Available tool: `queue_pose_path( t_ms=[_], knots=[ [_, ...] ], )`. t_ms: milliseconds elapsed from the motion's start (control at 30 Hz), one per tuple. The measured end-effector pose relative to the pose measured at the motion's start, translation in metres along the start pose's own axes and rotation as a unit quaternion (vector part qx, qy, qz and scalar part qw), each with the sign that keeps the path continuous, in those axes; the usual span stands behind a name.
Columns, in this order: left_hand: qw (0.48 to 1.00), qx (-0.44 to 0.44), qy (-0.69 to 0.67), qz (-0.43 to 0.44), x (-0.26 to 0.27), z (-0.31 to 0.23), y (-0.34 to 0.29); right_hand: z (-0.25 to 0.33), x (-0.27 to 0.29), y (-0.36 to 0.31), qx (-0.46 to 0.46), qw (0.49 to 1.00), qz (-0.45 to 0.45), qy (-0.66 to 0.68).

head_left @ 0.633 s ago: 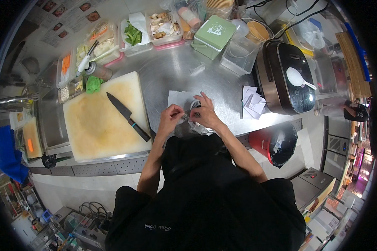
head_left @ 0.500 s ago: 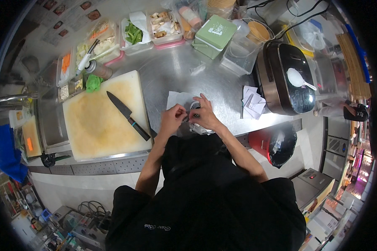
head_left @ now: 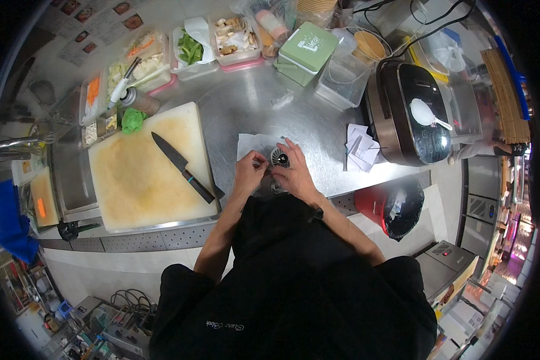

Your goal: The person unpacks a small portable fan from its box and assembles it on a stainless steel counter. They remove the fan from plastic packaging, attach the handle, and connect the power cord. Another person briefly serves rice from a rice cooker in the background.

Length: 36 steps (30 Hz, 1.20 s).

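My left hand (head_left: 250, 173) bunched its fingertips (couldn't tell on what); my right hand (head_left: 295, 173) arched round the ribbed disc (head_left: 279, 158), grip unclear; disc seemed light, stiff; rim suited holding.

Has cutting board (head_left: 138, 174) at left with knife (head_left: 182, 166) on it, food tubs (head_left: 197, 73) behind, sheet of paper (head_left: 247, 142) just beyond left hand (head_left: 250, 174), rice cooker (head_left: 400, 123) at right with spoon (head_left: 425, 112) on top.

A kitchen; steel counter (head_left: 240, 108), cutting board (head_left: 132, 180), knife (head_left: 177, 158), vegetable tubs (head_left: 195, 72) and rice cooker (head_left: 405, 111) show it.
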<state>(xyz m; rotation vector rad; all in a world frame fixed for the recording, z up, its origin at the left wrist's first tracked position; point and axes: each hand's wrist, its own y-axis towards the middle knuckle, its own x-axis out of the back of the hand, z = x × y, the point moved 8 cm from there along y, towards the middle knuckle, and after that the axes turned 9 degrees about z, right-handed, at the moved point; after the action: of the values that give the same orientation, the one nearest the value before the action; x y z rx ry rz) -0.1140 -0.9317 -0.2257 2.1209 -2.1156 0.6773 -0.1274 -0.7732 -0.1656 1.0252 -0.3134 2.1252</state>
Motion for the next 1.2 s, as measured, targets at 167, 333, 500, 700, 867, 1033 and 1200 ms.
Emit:
queue_pose_path(
  t_ms=[167, 333, 500, 700, 867, 1033, 1200],
  knots=[
    [0.993, -0.017, -0.082, -0.079, 0.021, 0.012, 0.008, 0.015, -0.008, -0.011, 0.015, 0.994, 0.074, -0.080],
    [0.985, -0.043, -0.125, -0.110, 0.106, -0.037, 0.003, 0.005, 0.005, -0.025, -0.016, 0.992, 0.099, -0.079],
    [0.967, -0.134, -0.218, 0.010, 0.140, -0.171, -0.024, -0.009, 0.021, -0.035, -0.022, 0.999, 0.038, 0.028],
    [0.931, -0.309, -0.160, 0.106, 0.124, -0.319, -0.073, 0.034, 0.080, 0.005, -0.070, 0.960, 0.050, 0.265],
    [0.901, -0.416, -0.115, 0.053, 0.130, -0.376, -0.083, 0.060, 0.092, 0.023, -0.043, 0.917, 0.199, 0.343],
    [0.909, -0.393, -0.142, -0.006, 0.142, -0.373, -0.061, 0.026, 0.047, 0.007, -0.029, 0.928, 0.242, 0.283],
    [0.925, -0.302, -0.213, -0.089, 0.138, -0.293, -0.002, 0.006, 0.037, -0.003, -0.105, 0.904, 0.121, 0.396]
  ],
)
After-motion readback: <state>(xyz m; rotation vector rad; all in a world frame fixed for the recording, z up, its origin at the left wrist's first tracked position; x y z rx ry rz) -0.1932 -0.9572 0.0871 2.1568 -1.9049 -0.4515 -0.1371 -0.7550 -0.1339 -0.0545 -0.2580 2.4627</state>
